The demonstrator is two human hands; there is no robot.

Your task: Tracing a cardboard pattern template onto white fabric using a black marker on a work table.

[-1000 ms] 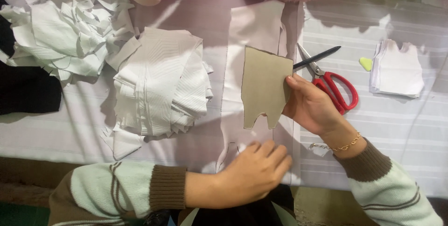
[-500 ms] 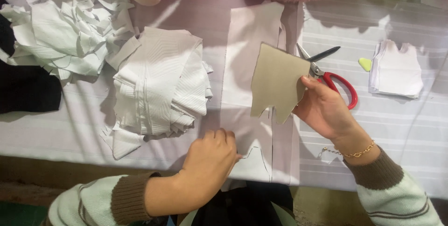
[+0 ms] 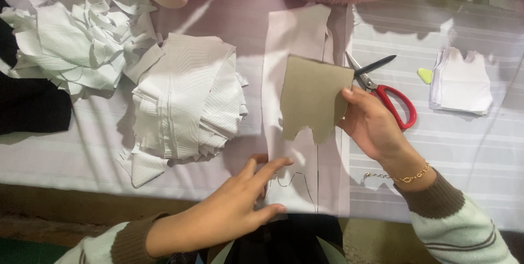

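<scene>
- Currently mid-tracing, I judge: right hand pinches the brown cardboard template by its right edge, lifted off the white fabric strip.
- Left hand lies flat, fingers spread, gripping nothing, pressing the strip's near end beside a pencilled outline.
- Next placement calls for untraced cloth, template edges square to the strip.
- Red-handled scissors lie just right, untouched.

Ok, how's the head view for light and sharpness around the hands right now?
Head view: light is uneven, with a large shadow over the white fabric strip behind the tan cardboard template; the left hand is slightly soft, the right hand sharp; no glare.
</scene>
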